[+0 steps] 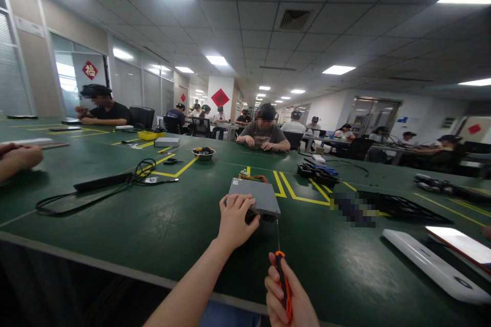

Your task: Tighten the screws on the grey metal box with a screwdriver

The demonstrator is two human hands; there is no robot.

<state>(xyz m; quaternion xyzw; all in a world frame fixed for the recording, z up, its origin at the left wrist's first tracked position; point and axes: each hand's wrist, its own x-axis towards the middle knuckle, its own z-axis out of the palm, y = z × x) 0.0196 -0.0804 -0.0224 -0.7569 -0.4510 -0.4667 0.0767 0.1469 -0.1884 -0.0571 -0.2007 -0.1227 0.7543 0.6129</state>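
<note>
A grey metal box [256, 195] with coloured wires at its far end lies on the green table [172, 225] in front of me. My left hand [235, 219] rests on its near left corner, fingers curled over the edge. My right hand [287, 299] grips the orange and black handle of a screwdriver [282, 268]. The thin shaft points up toward the near side of the box, its tip close to the box's front edge.
A black power strip with cable [103, 182] lies to the left, a small bowl [203, 153] farther back. Black parts [318, 172] and a black tray [399, 207] sit to the right, white flat devices [433, 268] at near right. Other people work across the table and at the left edge.
</note>
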